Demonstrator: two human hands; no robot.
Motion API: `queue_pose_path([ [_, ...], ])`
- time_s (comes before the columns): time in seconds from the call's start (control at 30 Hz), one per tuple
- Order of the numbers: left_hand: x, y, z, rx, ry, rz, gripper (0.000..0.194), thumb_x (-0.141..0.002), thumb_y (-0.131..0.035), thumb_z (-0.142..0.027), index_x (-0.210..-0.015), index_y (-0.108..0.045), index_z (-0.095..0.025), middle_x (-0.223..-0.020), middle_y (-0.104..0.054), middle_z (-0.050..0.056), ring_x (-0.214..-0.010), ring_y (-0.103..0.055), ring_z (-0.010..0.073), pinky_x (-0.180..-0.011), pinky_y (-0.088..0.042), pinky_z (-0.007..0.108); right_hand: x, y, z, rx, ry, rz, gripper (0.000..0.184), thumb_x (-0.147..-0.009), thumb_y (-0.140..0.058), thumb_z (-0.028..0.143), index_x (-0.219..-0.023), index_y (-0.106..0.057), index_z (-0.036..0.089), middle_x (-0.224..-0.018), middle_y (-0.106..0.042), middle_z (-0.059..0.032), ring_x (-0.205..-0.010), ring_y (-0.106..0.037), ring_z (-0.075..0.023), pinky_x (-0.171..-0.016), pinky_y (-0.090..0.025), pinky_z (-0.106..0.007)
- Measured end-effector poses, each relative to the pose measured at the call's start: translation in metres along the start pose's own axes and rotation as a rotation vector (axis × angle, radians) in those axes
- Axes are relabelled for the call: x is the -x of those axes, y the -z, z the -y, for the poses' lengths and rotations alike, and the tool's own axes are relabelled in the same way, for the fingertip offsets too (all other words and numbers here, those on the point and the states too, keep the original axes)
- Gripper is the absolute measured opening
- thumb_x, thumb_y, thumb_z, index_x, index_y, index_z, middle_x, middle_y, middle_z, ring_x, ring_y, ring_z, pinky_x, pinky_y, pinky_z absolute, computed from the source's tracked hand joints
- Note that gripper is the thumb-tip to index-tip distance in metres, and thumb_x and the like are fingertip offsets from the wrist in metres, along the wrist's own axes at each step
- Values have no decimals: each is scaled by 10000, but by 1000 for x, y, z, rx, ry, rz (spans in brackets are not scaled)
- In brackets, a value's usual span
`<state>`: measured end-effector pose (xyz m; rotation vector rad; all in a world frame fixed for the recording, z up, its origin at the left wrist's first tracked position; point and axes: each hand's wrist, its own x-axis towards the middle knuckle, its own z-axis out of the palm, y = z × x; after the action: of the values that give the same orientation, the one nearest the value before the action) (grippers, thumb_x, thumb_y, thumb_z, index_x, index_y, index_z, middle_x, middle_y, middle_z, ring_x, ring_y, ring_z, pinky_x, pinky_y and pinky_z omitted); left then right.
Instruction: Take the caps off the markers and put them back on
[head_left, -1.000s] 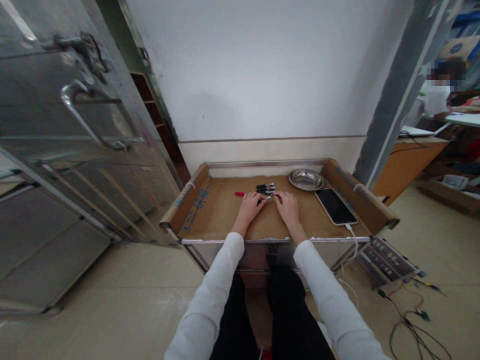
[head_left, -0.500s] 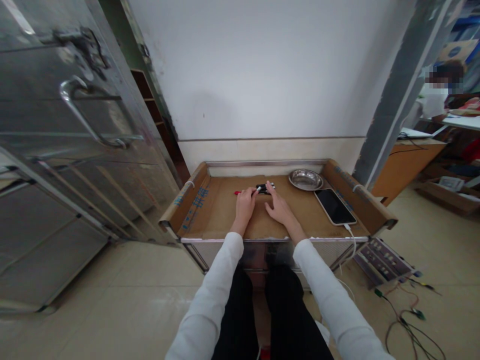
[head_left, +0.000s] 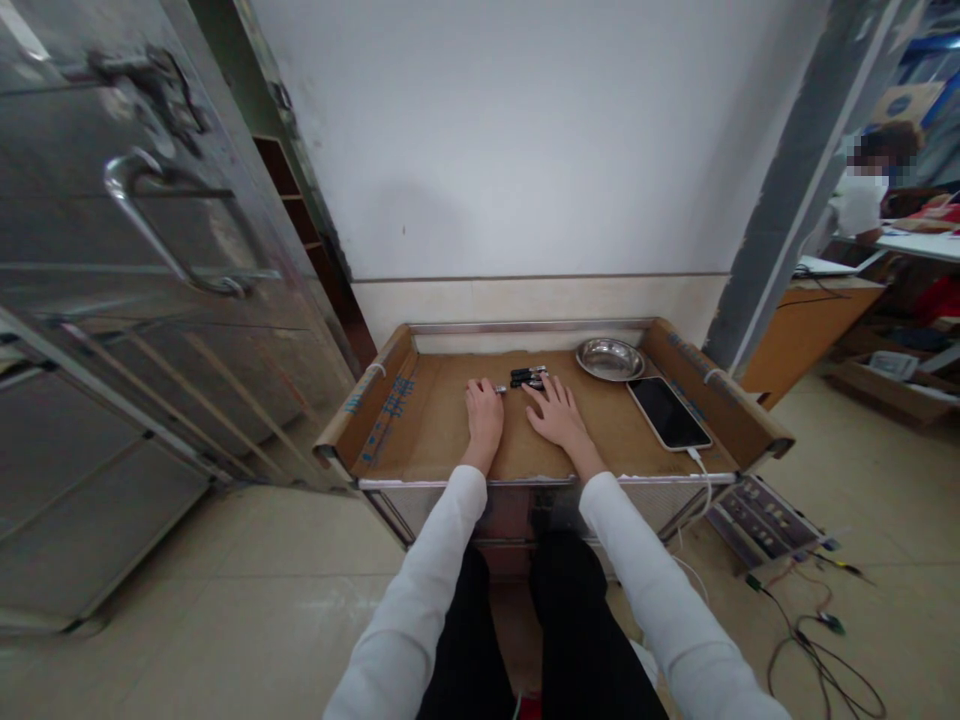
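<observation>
On the cardboard-lined top of a cart (head_left: 442, 430), my left hand (head_left: 484, 418) rests with its fingers curled over a pen (head_left: 500, 389). Only the pen's pale end shows, sticking out to the right of the hand; the rest is hidden underneath. To its right, my right hand (head_left: 559, 412) lies palm down with fingers spread. Its fingertips reach the near right end of several black pens (head_left: 525, 377), which lie side by side and are partly covered by those fingers.
A shiny metal bowl (head_left: 609, 358) stands at the back right, with a phone (head_left: 669, 413) on a white cable in front of it. Raised cardboard sides (head_left: 724, 385) edge the cart. A metal door (head_left: 150, 300) is at left; a device with wires (head_left: 772, 530) sits on the floor.
My left hand has lowered and shifted slightly left, away from the right hand, with the pen. The pen's red end is now hidden. My right hand has flattened near the black pens.
</observation>
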<state>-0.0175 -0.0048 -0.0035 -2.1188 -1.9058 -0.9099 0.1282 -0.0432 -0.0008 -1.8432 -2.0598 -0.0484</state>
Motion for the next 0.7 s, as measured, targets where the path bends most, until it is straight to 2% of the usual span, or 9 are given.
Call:
queue_pose_path([
  [0.13, 0, 0, -1, -11, -15, -5, 158, -922, -380, -163, -976, -516, -105, -1000, -524, 136, -959, -530, 230, -861, -417, 359, 0, -2, -1, -4, -12, 2, 497, -905, -424, 359, -1399, -411, 308, -1555, -206, -38, -1433, -150, -264, -1141, -159, -489],
  [0.3, 0, 1, -1, 54, -4, -18, 166, -906, -448, -219, -1022, -524, -127, -1022, -512, 126, -947, -541, 220, -853, -432, 342, 1, -4, -3, -43, 25, -39, 481, -901, -426, 340, -1379, -438, 283, -1541, -243, -55, -1419, -198, -252, -1138, -171, -484],
  [0.47, -4, 0, 0, 98, 13, -8, 174, -905, -454, -247, -977, -556, -126, -1021, -503, 144, -975, -532, 245, -866, -431, 372, 0, -6, -5, -81, 33, -114, 479, -896, -432, 336, -1359, -453, 213, -1500, -323, -95, -1380, -268, -250, -1114, -233, -471],
  [0.7, -12, -6, 5, 132, 65, -40, 159, -893, -473, -232, -969, -557, -120, -1062, -489, 160, -1002, -521, 254, -884, -425, 398, -2, -11, -10, -127, 33, -219, 421, -867, -423, 205, -1276, -508, 155, -1369, -466, -140, -1280, -376, -237, -1049, -321, -413],
])
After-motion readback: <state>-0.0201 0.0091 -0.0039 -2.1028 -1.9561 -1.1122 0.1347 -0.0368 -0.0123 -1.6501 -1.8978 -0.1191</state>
